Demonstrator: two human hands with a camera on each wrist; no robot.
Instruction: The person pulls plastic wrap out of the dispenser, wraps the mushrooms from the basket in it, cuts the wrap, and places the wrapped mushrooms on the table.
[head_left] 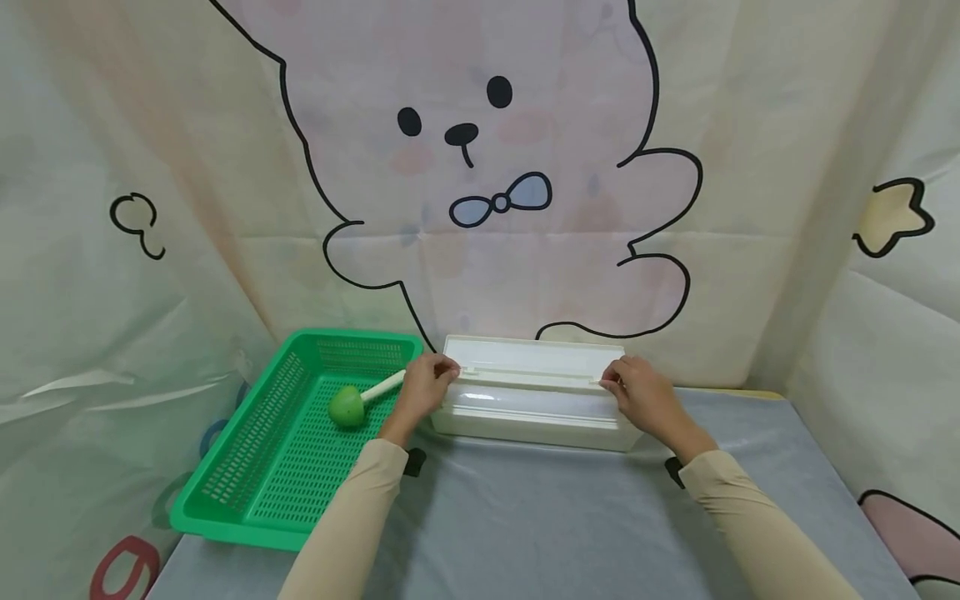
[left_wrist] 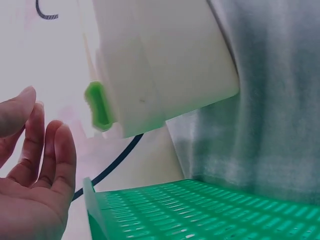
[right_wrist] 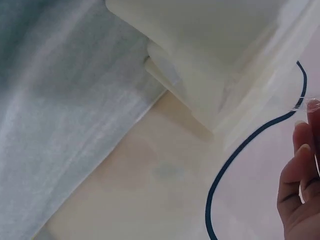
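A long white cling film dispenser (head_left: 536, 421) stands at the back of the table with its lid (head_left: 540, 354) raised. Over its left end, my left hand (head_left: 423, 387) pinches the edge of the clear film between thumb and fingertips. My right hand (head_left: 645, 396) does the same near the right end, and a bit of clear film (right_wrist: 306, 103) shows at its fingertips in the right wrist view. The film's edge runs between both hands just above the box. A green end piece (left_wrist: 100, 106) sits on the dispenser's side in the left wrist view.
Left of the dispenser stands a green perforated basket (head_left: 225, 492). In it lies a tool with a round green head (head_left: 347, 407) and a white handle, partly behind my left hand. A grey cloth (head_left: 555, 517) covers the table, and a printed curtain (head_left: 480, 275) hangs close behind.
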